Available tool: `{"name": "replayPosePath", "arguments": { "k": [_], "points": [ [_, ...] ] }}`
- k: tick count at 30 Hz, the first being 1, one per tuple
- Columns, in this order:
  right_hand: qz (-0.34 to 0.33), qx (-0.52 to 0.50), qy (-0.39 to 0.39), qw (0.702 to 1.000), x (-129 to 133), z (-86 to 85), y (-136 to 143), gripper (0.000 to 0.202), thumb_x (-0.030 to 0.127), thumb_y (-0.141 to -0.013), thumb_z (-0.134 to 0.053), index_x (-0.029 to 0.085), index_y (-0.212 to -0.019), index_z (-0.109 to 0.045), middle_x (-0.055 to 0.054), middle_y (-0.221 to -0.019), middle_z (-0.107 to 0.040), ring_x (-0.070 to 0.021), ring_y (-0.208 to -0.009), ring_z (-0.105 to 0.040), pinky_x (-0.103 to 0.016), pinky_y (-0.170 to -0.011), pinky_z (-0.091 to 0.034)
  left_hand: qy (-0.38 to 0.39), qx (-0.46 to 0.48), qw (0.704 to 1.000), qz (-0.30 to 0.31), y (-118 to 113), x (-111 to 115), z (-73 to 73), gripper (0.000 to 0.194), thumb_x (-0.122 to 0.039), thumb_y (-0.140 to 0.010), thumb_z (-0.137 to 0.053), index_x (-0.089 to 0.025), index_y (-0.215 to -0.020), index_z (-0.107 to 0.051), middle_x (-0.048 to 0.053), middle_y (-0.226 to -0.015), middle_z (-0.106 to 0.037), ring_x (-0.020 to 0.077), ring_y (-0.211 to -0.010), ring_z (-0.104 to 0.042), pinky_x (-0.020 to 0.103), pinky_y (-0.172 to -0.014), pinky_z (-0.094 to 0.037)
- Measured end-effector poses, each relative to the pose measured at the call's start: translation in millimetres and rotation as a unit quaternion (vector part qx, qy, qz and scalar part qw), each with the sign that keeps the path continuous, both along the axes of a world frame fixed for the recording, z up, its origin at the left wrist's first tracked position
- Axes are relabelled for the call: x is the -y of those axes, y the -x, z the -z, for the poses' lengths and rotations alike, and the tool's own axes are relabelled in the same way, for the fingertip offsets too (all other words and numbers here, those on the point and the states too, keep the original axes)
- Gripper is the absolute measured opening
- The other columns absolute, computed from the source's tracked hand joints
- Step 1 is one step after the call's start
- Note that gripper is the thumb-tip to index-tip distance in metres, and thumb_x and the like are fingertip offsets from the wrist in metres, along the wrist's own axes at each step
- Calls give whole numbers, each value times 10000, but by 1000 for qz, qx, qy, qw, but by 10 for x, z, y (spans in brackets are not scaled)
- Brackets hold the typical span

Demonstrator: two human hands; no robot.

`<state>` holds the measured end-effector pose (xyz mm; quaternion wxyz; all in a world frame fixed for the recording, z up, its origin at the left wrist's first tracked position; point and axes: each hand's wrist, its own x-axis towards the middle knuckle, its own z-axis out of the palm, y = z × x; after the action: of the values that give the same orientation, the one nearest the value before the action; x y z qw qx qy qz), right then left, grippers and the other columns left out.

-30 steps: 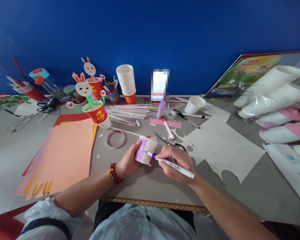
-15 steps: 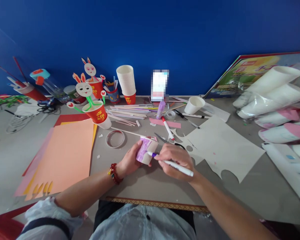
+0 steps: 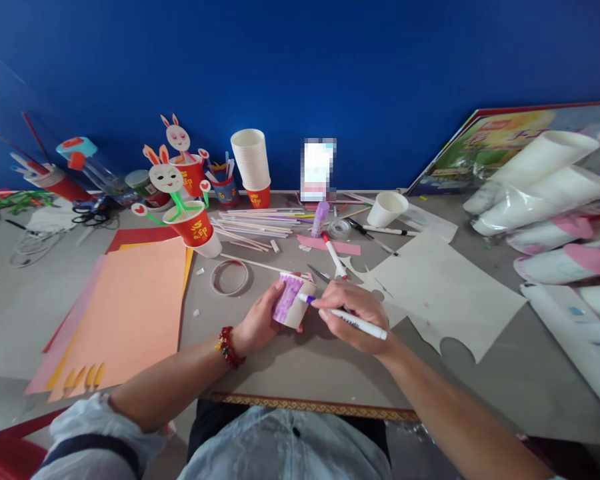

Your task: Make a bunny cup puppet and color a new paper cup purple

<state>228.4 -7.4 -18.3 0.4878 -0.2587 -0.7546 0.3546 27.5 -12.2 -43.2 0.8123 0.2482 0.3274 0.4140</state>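
Note:
A white paper cup [image 3: 294, 310], its left part streaked with purple ink, is held tilted in my left hand [image 3: 261, 319], thumb on its side; the other fingers are mostly hidden behind it. My right hand [image 3: 353, 313] grips a white marker [image 3: 363, 324] with a purple collar, its tip at the cup's unpainted side. Just beyond my right hand, a pair of scissors [image 3: 321, 274] lies partly covered. A roll of tape [image 3: 229, 278] rests flat to the left of the cup, and a red-capped marker [image 3: 334, 255] lies behind it.
Sheets of coloured paper [image 3: 130, 313] lie at left, and a cut white sheet [image 3: 447, 293] at right. Rabbit figures in red cups [image 3: 193, 225], a stack of paper cups [image 3: 251, 160], paper sticks [image 3: 260, 223], a glue stick [image 3: 321, 219] and a lone white cup [image 3: 387, 210] stand or lie behind.
The marker tip has moved slightly up and to the right across the cup. My right hand has shifted a little with it; my left hand keeps its hold on the cup.

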Motion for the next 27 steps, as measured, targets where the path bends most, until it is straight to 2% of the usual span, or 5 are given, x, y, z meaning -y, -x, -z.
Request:
{"name": "replayPosePath", "arguments": {
  "k": [7, 13, 17, 22, 27],
  "points": [
    [58, 1, -1, 998, 18, -6, 8, 179, 113, -876, -619, 222, -981, -716, -15, -721, -648, -161, -649, -585, -322, -650, -487, -7, -1, 1000, 5, -2, 5, 1, 594, -533, -911, -584, -138, -1355, -581, 100, -930, -713, 209, -686, -651, 308, -551, -543],
    [-52, 9, -35, 998, 69, 0, 69, 214, 60, -847, -599, 231, -929, -698, -7, -723, -691, -152, -643, -601, -302, -618, -496, 16, -2, 999, -28, -8, -1, -22, 541, -474, -910, -615, -136, -1333, -597, 121, -1091, -719, 195, -760, -672, 294, -638, -546],
    [28, 10, -3, 1000, 46, 10, 24, 192, 97, -874, -607, 220, -988, -701, -16, -738, -663, -157, -657, -593, -313, -630, -487, 11, 2, 1000, -1, -2, -9, -10, 597, -527, -907, -590, -139, -1360, -573, 119, -1001, -726, 208, -666, -666, 309, -547, -530],
    [-51, 8, -17, 999, 64, -16, 56, 198, 59, -848, -597, 217, -915, -696, -21, -730, -699, -155, -650, -599, -300, -629, -489, 17, 2, 1000, -18, 6, -7, 10, 574, -507, -921, -581, -135, -1359, -581, 114, -983, -730, 219, -716, -680, 302, -576, -526],
    [-3, 1, 12, 1000, 70, 13, 55, 177, 91, -872, -596, 213, -957, -693, -12, -724, -672, -150, -646, -584, -293, -632, -480, 15, 0, 1000, -1, 7, -7, 18, 603, -552, -906, -584, -133, -1339, -604, 114, -973, -734, 206, -662, -657, 304, -543, -508]
  ]
}}
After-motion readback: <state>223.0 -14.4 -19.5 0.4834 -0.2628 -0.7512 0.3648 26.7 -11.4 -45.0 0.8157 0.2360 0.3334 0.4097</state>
